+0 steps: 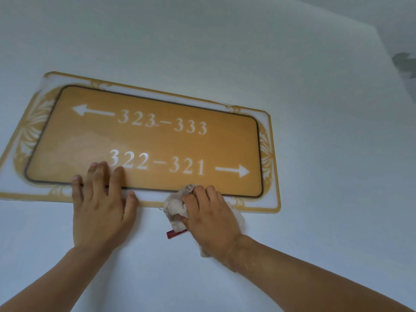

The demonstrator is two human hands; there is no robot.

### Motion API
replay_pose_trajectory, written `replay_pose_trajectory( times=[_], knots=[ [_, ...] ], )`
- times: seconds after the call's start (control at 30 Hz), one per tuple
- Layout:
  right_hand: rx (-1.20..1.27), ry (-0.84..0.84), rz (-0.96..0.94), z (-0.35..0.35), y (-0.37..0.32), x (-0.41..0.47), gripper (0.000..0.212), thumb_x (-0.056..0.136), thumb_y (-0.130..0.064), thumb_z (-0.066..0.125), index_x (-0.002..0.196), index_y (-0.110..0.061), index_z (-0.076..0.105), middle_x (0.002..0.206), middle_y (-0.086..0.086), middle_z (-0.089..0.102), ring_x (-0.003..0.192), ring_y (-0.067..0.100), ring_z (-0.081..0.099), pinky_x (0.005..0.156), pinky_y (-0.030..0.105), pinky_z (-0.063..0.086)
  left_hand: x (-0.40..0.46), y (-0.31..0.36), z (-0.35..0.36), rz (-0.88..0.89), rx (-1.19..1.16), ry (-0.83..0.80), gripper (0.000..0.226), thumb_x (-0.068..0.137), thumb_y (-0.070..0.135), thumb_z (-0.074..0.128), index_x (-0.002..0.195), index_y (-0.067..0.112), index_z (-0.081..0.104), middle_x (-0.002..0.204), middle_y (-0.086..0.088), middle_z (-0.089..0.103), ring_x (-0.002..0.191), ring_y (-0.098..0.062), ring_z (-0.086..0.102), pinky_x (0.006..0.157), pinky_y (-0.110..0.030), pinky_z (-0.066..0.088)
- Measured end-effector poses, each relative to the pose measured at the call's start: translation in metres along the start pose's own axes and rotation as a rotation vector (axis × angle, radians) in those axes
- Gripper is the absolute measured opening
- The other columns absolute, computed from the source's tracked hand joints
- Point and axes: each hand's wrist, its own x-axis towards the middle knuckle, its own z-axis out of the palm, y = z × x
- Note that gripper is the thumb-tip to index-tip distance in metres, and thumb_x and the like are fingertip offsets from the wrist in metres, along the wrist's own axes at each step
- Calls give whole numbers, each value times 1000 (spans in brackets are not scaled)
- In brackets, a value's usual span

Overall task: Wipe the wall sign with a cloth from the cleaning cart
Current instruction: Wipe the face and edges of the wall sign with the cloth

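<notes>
The wall sign (180, 140) is a gold-brown panel in a clear frame with gold trim, showing white room numbers and two arrows. My left hand (101, 206) lies flat and open against the sign's lower left edge, fingertips on the panel below "322". My right hand (211, 219) presses a crumpled pale cloth (176, 207) with a small red tag against the sign's bottom border, right of centre. Most of the cloth is hidden under the palm.
A plain white wall (315, 109) surrounds the sign. A dark smudge (404, 64) shows at the far right edge. The cleaning cart is out of view.
</notes>
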Motion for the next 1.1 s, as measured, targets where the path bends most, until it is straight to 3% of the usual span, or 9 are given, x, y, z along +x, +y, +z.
replay_pose_trajectory(
  times=[0.1,0.17,0.3,0.43,0.53,0.8,1.1],
  knots=[
    [-15,-45,-164,-6,10,1,77,53,-29,90,115,-12,47,110,7,43,87,24,39,75,37,42,0,-1,1,-2,-27,-2,59,88,35,35,140,7,43,149,-24,36,147,-38,25,121,-59,12],
    [-43,27,-196,-13,20,7,63,65,-22,84,115,-9,49,110,11,46,86,28,41,72,42,42,-1,-3,2,2,-23,3,60,88,35,36,141,7,43,149,-25,37,147,-39,26,121,-60,13],
    [-170,226,12,-32,48,45,27,95,-17,56,117,-1,55,112,22,53,93,38,49,78,50,41,-1,-5,3,11,-10,-4,61,88,34,36,141,6,44,150,-25,37,147,-39,25,121,-60,13],
    [-145,354,315,-51,82,91,43,104,-40,39,119,-2,53,118,19,54,101,34,49,86,43,42,0,-5,3,13,2,-12,60,88,33,35,141,8,44,151,-25,37,148,-38,24,121,-59,13],
    [-123,410,420,-54,101,115,48,104,-43,32,125,-3,48,123,18,51,104,32,48,89,41,42,-1,-6,4,9,12,-18,59,88,33,36,141,10,43,152,-23,36,148,-37,23,121,-58,13],
    [-46,453,498,-52,138,155,50,104,-43,33,131,-2,44,129,19,47,111,34,46,92,44,43,-1,-2,1,-1,32,-24,57,87,31,38,140,10,45,150,-21,39,147,-36,27,121,-57,15],
    [65,363,554,-42,163,203,46,105,-42,32,133,-8,43,133,13,46,118,34,42,95,45,39,0,-4,4,19,9,26,60,86,34,35,138,9,50,148,-19,42,145,-35,31,120,-58,20]
  ],
)
